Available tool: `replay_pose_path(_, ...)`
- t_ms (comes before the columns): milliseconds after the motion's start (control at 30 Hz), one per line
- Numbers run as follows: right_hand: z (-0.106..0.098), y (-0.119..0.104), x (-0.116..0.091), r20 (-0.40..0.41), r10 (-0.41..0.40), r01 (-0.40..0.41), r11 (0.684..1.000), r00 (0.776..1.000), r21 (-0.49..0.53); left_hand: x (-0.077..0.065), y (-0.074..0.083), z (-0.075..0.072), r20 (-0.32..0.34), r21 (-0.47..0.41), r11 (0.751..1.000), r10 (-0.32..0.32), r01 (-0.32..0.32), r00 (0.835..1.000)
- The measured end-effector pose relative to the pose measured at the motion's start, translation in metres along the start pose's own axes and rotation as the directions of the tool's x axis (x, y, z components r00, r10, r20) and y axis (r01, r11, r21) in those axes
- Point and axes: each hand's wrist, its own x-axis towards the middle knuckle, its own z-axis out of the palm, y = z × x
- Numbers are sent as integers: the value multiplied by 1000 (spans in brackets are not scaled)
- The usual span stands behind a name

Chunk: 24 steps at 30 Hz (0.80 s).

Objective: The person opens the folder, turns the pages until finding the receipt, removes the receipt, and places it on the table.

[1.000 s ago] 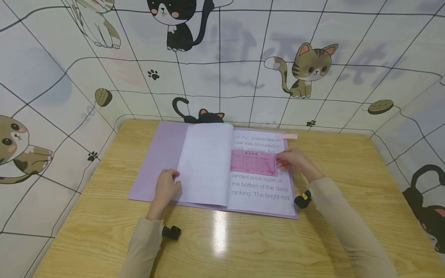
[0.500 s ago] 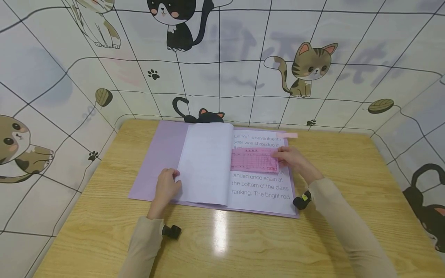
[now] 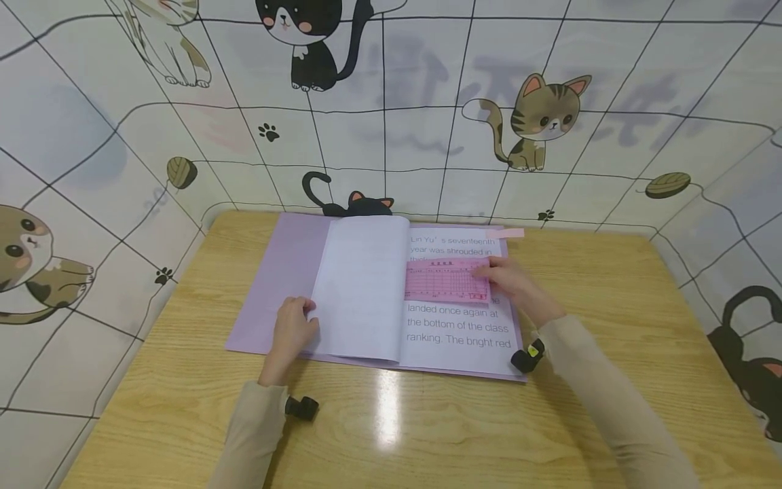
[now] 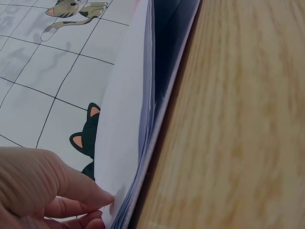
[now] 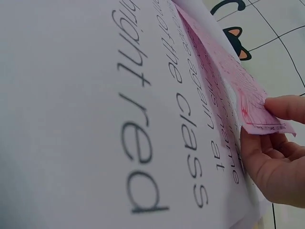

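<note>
An open book lies on the table, with blank left pages (image 3: 360,292) and large printed text on its right page (image 3: 455,353). My right hand (image 3: 516,278) pinches the right end of a pink paper slip (image 3: 442,282) printed with a grid, thumb on top and fingers beneath. In the right wrist view the slip (image 5: 238,76) is raised off the text at the pinched end, its far end reaching toward the book's fold. My left hand (image 3: 294,329) holds the outer edge of the left pages, the thumb lying on the paper (image 4: 121,119).
The purple cover (image 3: 263,305) shows beyond the pages at the left. A pale pink tab (image 3: 510,233) sticks out at the book's top right. The wooden table (image 3: 366,435) meets a wall (image 3: 421,142) printed with cats. Small black cameras (image 3: 301,408) sit at both wrists.
My right hand has moved slightly left and away from me, taking hold of the pink slip's right end and lifting it; the slip has shifted slightly up the page. My left hand has stayed still.
</note>
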Motion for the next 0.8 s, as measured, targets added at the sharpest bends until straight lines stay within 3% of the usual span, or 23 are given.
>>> replay_pose_path(400, 2, 2, 1, -11, -44, 45, 998, 999, 45, 0, -1, 1, 14, -8, 1000, -18, 18, 1000)
replay_pose_path(800, -12, 5, -5, 11, -8, 7, 997, 1000, 82, 0, 0, 1, 11, -15, 1000, -19, 19, 1000)
